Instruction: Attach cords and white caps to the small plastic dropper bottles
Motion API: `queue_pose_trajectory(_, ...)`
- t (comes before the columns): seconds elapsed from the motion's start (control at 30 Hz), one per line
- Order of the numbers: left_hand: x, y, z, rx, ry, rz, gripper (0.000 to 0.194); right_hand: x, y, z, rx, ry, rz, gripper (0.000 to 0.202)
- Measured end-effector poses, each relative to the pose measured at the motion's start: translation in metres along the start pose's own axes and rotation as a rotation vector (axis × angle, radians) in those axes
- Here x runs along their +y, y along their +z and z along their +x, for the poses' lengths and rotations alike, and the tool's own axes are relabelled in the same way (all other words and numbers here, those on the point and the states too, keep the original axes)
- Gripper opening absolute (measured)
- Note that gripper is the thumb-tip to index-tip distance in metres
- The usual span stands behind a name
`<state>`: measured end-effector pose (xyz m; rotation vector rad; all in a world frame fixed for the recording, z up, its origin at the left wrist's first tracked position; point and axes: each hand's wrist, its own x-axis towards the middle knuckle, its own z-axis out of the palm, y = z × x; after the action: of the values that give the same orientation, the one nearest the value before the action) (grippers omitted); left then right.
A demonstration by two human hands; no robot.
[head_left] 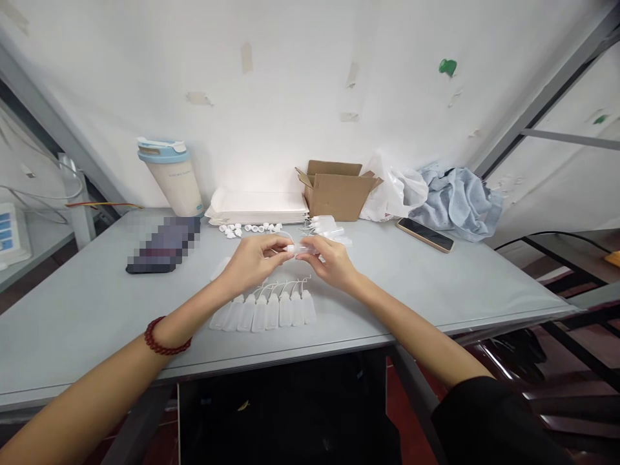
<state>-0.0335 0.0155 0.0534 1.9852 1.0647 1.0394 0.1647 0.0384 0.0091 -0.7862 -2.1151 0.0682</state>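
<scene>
Over the middle of the grey table [387, 284], my left hand [254, 261] pinches a small white cap [290, 248]. My right hand [332, 261] grips a small translucent bottle [304, 248] whose end meets that cap. Below my hands lies a row of several translucent bottles [272, 311], their thin curved tubes pointing toward the back. More clear bottles [343, 237] lie just behind my right hand. Several loose white caps [261, 227] are scattered behind my left hand.
At the back stand a cup with a blue lid [169, 174], a stack of white sheets [259, 206] and an open cardboard box [336, 194]. A plastic bag [394, 187], blue cloth [458, 200] and phone [426, 234] are at the right. A dark, partly pixelated object [165, 245] lies left.
</scene>
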Motion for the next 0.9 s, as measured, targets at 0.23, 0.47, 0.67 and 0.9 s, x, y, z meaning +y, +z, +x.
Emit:
queue_pose_trajectory(0.23, 0.0024, -0.0047, 0.0043, -0.123, -0.175, -0.125, 0.041, -0.0032, -0.0028, 0.0021, 0.044, -0.026, -0.001, 0.017)
queue_pose_trajectory(0.47, 0.0000, -0.0052, 0.0043, -0.166, -0.149, -0.112, 0.040, -0.0024, -0.0029, 0.0012, 0.024, -0.051, 0.010, 0.020)
queue_pose_trajectory(0.67, 0.0076, -0.0018, 0.0007, -0.071, -0.084, -0.107, 0.022, -0.0027, -0.0021, 0.0000, 0.028, -0.095, 0.047, 0.023)
queue_pose_trajectory(0.9, 0.0044, -0.0038, 0.0030, -0.163, -0.253, -0.240, 0.031, -0.0035, -0.0020, 0.0026, 0.087, -0.084, 0.012, 0.017)
